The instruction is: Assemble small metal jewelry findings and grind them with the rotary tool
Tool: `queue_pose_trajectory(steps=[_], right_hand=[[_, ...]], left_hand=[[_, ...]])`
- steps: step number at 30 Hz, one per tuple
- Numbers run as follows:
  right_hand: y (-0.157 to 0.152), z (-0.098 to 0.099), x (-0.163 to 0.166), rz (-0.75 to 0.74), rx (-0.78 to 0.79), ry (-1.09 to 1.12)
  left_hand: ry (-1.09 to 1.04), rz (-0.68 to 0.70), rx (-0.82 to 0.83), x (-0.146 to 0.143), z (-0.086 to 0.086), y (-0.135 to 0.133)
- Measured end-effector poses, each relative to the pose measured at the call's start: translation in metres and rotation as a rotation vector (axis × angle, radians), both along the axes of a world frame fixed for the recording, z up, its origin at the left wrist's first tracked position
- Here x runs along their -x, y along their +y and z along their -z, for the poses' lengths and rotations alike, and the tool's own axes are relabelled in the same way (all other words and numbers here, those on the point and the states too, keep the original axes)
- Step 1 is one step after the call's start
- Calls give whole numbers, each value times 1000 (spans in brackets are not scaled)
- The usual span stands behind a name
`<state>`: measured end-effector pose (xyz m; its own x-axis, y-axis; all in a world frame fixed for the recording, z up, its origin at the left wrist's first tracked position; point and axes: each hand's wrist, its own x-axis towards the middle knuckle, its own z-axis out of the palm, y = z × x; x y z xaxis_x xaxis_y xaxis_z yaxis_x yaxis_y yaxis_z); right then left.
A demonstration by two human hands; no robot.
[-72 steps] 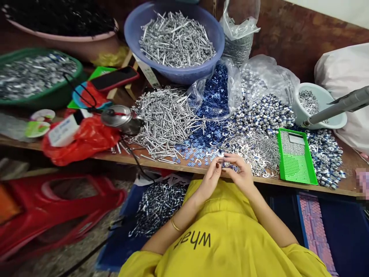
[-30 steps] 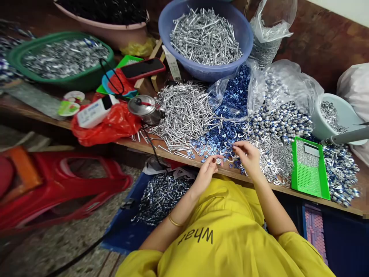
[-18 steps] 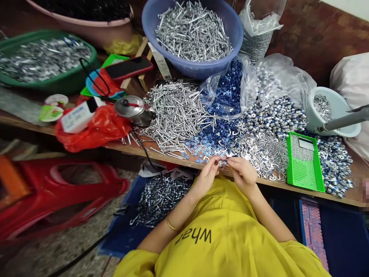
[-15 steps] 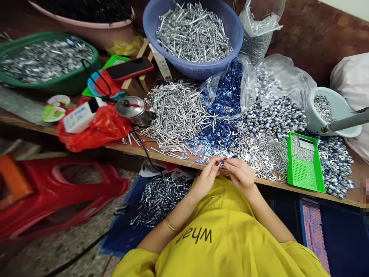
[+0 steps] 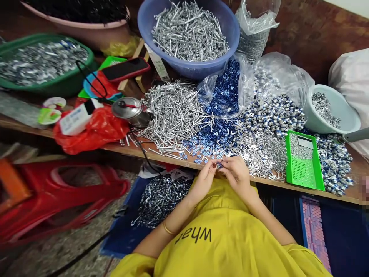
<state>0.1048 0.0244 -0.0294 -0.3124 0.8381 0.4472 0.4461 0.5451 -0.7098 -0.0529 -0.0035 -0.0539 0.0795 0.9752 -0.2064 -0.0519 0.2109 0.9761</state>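
Blue and silver in colour, one small part (image 5: 219, 165) is held between the person's two hands at the front edge of the wooden table (image 5: 359, 163). Left hand (image 5: 205, 177): thumb and finger pinched on one side of it. Right hand (image 5: 236, 173): thumb and finger closed on the other side, the two sets of fingertips nearly meeting. Finer detail is too small to make out. Directly beyond lie blue three-armed pieces (image 5: 219, 134), running back into a clear bag (image 5: 246, 82). To their right are white hooked pieces (image 5: 253, 150), with a heap of blue-banded spools (image 5: 276, 115) behind. Further right sits a green tray (image 5: 305, 173), partly filled with metal bits (image 5: 298, 148). Left of the blue pieces is a pile of metal rods (image 5: 173, 115), just beside a lidded pot (image 5: 131, 111). Behind stands a blue basin (image 5: 187, 69) heaped with metal pins (image 5: 191, 34). Below table level, a blue crate (image 5: 122, 234) contains dark metal parts (image 5: 161, 200).
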Motion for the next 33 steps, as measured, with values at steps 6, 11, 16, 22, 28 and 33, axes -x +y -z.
queue_pose_trajectory(steps=[6, 11, 16, 22, 28, 33], right_hand=[[26, -13, -10, -268, 148, -156], [73, 2, 0, 58, 77, -386], [96, 29, 23, 79, 55, -702], [77, 14, 7, 74, 128, -194], [37, -28, -2, -239, 249, -115], [24, -26, -3, -248, 125, -137]], left_hand=[[-198, -20, 202, 3, 8, -9], [-136, -190, 4, 19, 1, 7], [91, -161, -131, 32, -1, 18], [254, -176, -171, 36, 9, 14], [496, -72, -386, 26, 7, 14], [581, 3, -424, 20, 2, 13]])
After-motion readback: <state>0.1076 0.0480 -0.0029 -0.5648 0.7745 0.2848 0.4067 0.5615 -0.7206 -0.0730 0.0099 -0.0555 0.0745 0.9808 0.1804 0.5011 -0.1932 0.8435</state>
